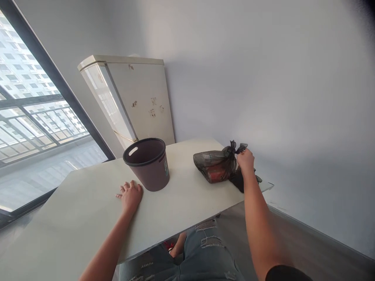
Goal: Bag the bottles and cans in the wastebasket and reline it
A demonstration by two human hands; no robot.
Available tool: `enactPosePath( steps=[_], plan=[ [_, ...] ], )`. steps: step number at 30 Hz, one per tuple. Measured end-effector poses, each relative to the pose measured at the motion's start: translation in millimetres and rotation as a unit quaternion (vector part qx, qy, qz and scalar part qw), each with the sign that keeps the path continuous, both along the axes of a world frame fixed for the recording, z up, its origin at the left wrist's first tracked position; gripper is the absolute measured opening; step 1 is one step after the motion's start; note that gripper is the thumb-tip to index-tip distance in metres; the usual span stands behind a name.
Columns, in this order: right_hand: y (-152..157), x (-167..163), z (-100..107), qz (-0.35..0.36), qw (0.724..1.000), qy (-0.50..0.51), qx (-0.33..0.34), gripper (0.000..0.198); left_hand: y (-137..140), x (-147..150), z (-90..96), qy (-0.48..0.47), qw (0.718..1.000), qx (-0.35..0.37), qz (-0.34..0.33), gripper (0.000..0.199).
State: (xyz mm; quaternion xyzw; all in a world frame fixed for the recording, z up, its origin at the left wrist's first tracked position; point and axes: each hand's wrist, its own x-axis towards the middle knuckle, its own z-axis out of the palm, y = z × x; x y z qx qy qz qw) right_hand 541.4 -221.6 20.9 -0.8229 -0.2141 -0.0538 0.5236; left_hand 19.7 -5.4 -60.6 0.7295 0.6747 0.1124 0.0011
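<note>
My right hand [246, 159] grips the knotted top of a thin black plastic garbage bag [215, 162] on the right part of the table. Something red shows through the bag's side. Partly behind my right forearm lies more black plastic [238, 180]; whether it is a separate bag I cannot tell. My left hand [131, 195] rests flat on the tabletop with its fingers spread, just left of a dark purple trash can [150, 171]. The trash can stands upright, with a black rim and handle slots. Its bottom inside is hidden from this angle.
A white table [181, 203] stretches in front of me, its near edge at my legs. Behind it stands an old white refrigerator [140, 101] with worn patches. A glass balcony door [38, 101] is at the left, and a bare wall [263, 78] lies behind and to the right.
</note>
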Motion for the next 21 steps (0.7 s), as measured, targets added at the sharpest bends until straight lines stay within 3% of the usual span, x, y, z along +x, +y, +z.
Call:
enactPosePath(
  steps=[3,6,8,11,13,16,18,21],
  plan=[
    [-34,-4,-10,-0.027,0.997,-0.062,-0.029,0.045,-1,0,1.5,-0.006,1.0,-0.002,0.0,0.06],
    [-72,-12,-36,-0.001,0.982,-0.151,-0.109,0.042,-2,1,2.8,-0.008,1.0,-0.003,0.004,0.059],
    [-97,-17,-58,0.027,0.978,-0.109,-0.177,0.036,-4,1,3.9,-0.008,1.0,-0.004,0.004,0.059],
    [-132,-24,-77,0.037,0.975,-0.009,-0.218,0.027,-8,2,5.2,-0.008,1.0,0.001,0.001,0.057],
    [-151,-33,-73,0.063,0.972,0.032,-0.222,0.021,-12,1,5.6,-0.012,1.0,0.012,-0.011,0.052],
    [-169,-57,-44,0.125,0.968,0.079,-0.203,0.025,-19,-6,9.0,-0.057,0.997,0.022,-0.048,0.043],
    [-171,-83,-20,0.134,0.976,0.107,-0.133,0.037,-31,-11,16.8,-0.134,0.989,0.039,-0.048,0.036],
    [-158,-134,2,0.113,0.984,0.129,0.045,0.042,-70,-10,40.1,-0.276,0.954,0.107,-0.038,0.033]
  ],
)
